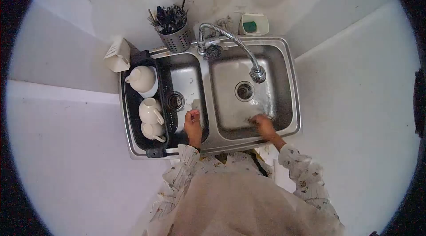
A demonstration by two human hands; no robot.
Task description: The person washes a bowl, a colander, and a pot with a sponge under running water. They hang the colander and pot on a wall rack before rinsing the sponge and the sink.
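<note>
My left hand (193, 126) hovers over the front of the left sink basin (184, 75), its fingers curled in and nothing visible in them. Over the front part of the right sink basin (226, 114) is my right hand (265, 127), pointing inward. Motion smears its fingers, so whether they hold anything cannot be made out. A chrome tap with a flexible spout (235, 40) arches over the right basin, its spray head (257, 75) hanging beyond my right hand. Near the middle of that basin lies a drain (244, 91).
Left of my left hand, a black dish rack (133, 126) holds several cream cups (150, 111). Behind the sink stand a perforated metal cutlery holder (177, 40) and a white container (262, 23) with a green sponge (250, 27). A white box-like container (117, 56) sits at the back left.
</note>
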